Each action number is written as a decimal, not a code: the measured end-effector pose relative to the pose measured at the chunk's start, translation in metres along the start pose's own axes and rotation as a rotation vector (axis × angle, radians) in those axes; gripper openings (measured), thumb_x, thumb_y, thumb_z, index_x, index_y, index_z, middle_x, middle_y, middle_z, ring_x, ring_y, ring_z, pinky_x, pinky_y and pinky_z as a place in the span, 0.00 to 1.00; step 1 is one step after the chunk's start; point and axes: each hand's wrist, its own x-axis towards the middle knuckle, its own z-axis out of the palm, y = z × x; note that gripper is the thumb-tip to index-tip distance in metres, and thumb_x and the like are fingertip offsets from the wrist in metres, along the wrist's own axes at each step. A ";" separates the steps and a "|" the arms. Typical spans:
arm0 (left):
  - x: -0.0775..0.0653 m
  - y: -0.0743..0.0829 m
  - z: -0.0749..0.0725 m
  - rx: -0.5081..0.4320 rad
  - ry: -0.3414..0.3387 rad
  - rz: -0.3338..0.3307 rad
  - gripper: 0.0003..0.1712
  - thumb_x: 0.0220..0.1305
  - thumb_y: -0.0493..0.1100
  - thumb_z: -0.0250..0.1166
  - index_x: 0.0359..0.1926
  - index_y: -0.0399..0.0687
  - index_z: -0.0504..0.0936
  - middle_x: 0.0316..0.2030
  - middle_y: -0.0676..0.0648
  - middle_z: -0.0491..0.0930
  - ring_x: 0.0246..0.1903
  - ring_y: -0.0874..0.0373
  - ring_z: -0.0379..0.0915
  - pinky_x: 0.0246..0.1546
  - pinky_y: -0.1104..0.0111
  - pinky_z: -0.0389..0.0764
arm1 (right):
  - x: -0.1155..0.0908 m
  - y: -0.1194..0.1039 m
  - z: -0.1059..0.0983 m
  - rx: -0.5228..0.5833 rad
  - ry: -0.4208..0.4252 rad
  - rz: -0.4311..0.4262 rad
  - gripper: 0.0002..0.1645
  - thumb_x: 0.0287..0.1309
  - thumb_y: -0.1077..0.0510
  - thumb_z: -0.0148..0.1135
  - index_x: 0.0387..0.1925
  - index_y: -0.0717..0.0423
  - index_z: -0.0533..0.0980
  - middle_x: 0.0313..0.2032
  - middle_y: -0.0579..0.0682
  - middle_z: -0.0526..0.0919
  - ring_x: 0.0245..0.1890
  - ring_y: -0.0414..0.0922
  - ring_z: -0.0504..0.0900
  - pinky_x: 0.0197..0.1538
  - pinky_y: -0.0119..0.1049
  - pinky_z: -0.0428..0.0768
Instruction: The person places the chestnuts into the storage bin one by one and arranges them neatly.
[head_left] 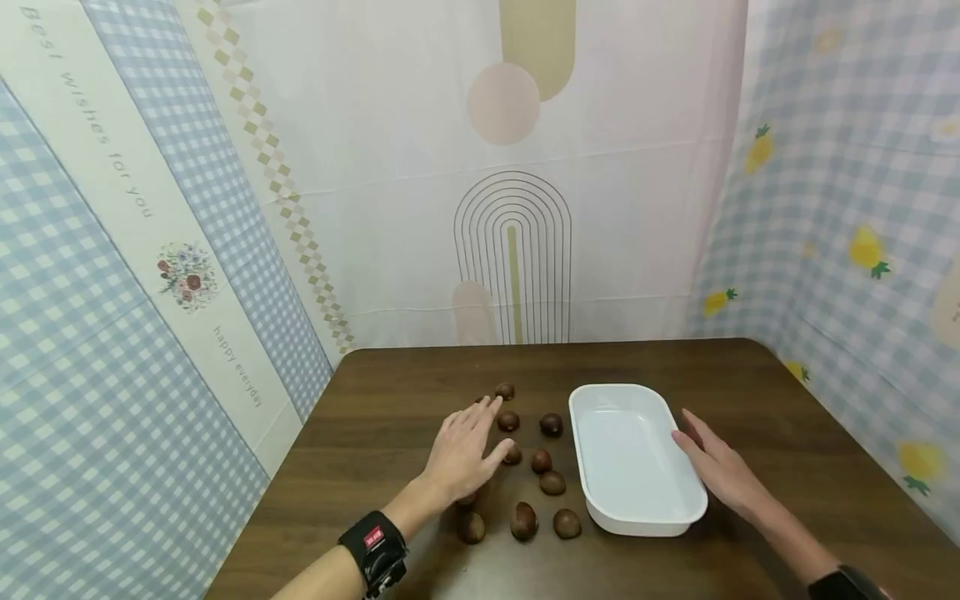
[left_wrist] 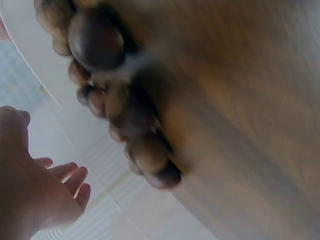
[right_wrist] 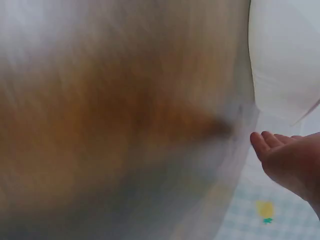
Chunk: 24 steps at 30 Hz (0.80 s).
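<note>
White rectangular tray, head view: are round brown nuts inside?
No, the white tray is bare inside; the brown nuts lie on the wooden table.

A brown wood-grain table (head_left: 360, 425) stands before a pale printed backdrop (head_left: 480, 175), between blue-checked cloths (head_left: 97, 333).

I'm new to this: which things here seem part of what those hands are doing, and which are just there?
Seemingly part of the job:
Brown chestnuts, scattered near the left hand
White tray, beside the right hand

Apparently just there:
Wooden table, the work surface
Printed cloths behind it and at its sides
Black wristband on the left wrist
</note>
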 end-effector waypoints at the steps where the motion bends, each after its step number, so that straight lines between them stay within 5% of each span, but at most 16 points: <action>1: -0.001 0.004 0.001 -0.016 0.021 0.023 0.39 0.81 0.61 0.56 0.82 0.48 0.62 0.76 0.40 0.68 0.73 0.43 0.67 0.72 0.46 0.66 | -0.001 0.001 0.002 0.049 0.005 -0.004 0.52 0.83 0.34 0.43 0.84 0.67 0.40 0.79 0.76 0.48 0.77 0.75 0.52 0.71 0.72 0.61; 4: -0.005 0.018 0.005 -0.072 0.077 0.079 0.36 0.80 0.59 0.60 0.79 0.47 0.68 0.72 0.44 0.74 0.69 0.47 0.72 0.68 0.48 0.72 | -0.003 0.004 0.010 0.175 0.033 -0.033 0.47 0.84 0.43 0.49 0.83 0.70 0.45 0.80 0.73 0.51 0.79 0.70 0.53 0.73 0.44 0.70; 8: -0.009 0.037 0.014 -0.114 0.109 0.141 0.30 0.77 0.56 0.66 0.72 0.47 0.76 0.64 0.49 0.82 0.61 0.52 0.79 0.61 0.52 0.77 | -0.006 0.011 0.018 0.285 0.070 -0.060 0.40 0.84 0.52 0.51 0.82 0.71 0.50 0.78 0.73 0.57 0.75 0.50 0.68 0.54 0.17 0.72; 13: -0.015 0.057 0.024 -0.109 0.056 0.224 0.22 0.73 0.56 0.70 0.60 0.52 0.86 0.53 0.57 0.87 0.53 0.60 0.82 0.60 0.58 0.77 | -0.007 0.014 0.024 0.367 0.086 -0.057 0.37 0.83 0.58 0.50 0.81 0.70 0.52 0.78 0.72 0.58 0.56 0.17 0.68 0.51 0.21 0.77; 19: -0.023 0.071 0.033 -0.082 -0.074 0.260 0.19 0.70 0.61 0.72 0.54 0.59 0.88 0.50 0.62 0.87 0.50 0.66 0.81 0.60 0.61 0.76 | -0.005 0.012 0.026 0.416 0.075 -0.027 0.36 0.80 0.63 0.48 0.81 0.70 0.52 0.78 0.71 0.57 0.53 0.19 0.72 0.49 0.25 0.80; 24: -0.025 0.074 0.038 -0.056 -0.113 0.277 0.20 0.66 0.62 0.74 0.53 0.62 0.89 0.49 0.63 0.87 0.49 0.67 0.81 0.58 0.62 0.77 | -0.004 0.012 0.026 0.425 0.077 -0.005 0.37 0.79 0.64 0.48 0.81 0.70 0.52 0.78 0.71 0.57 0.51 0.20 0.73 0.48 0.26 0.80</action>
